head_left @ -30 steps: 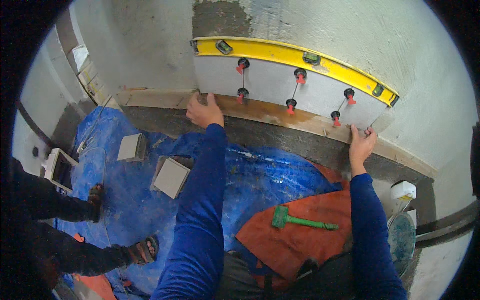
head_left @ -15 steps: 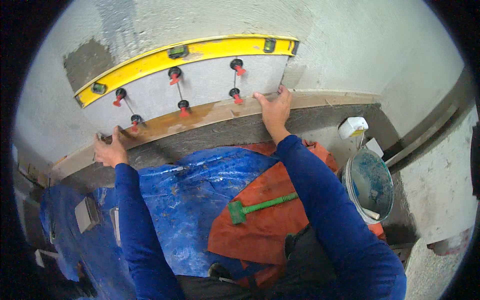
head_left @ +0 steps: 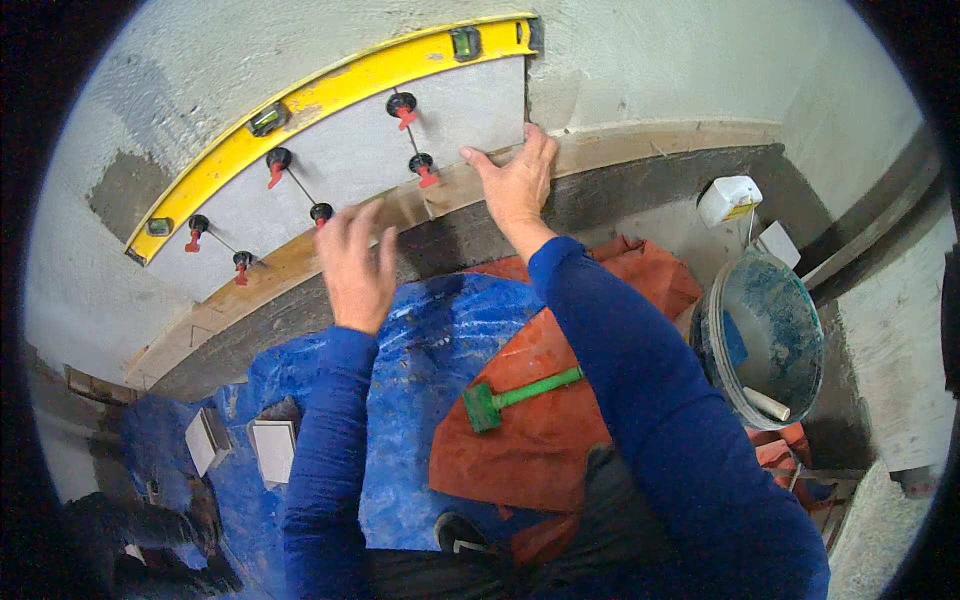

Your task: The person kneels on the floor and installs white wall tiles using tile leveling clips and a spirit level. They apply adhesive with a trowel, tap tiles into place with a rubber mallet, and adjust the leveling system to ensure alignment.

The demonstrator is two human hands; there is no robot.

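My right hand [head_left: 517, 190] rests with thumb and fingers spread at the lower right corner of a large pale grey tile [head_left: 468, 110] on the wall. My left hand [head_left: 357, 268] is slightly blurred in front of the wooden batten [head_left: 620, 150] under the tile, fingers apart and nothing in them. A yellow spirit level [head_left: 370, 75] lies along the tile's top edge. On the tile's face sit several black round fittings with red levers [head_left: 400, 108], joined in pairs by thin rods.
A green mallet [head_left: 483, 408] lies on an orange sheet [head_left: 500, 455] over a blue tarp [head_left: 400, 400]. At right stand a bucket [head_left: 770, 330] with a pale handle in it and a white container [head_left: 729, 201]. Small tile stacks [head_left: 273, 450] are at lower left.
My left hand has left the tile's lower left end and moved right along the batten. My right hand stays at the lower right corner. The view has shifted and turned.
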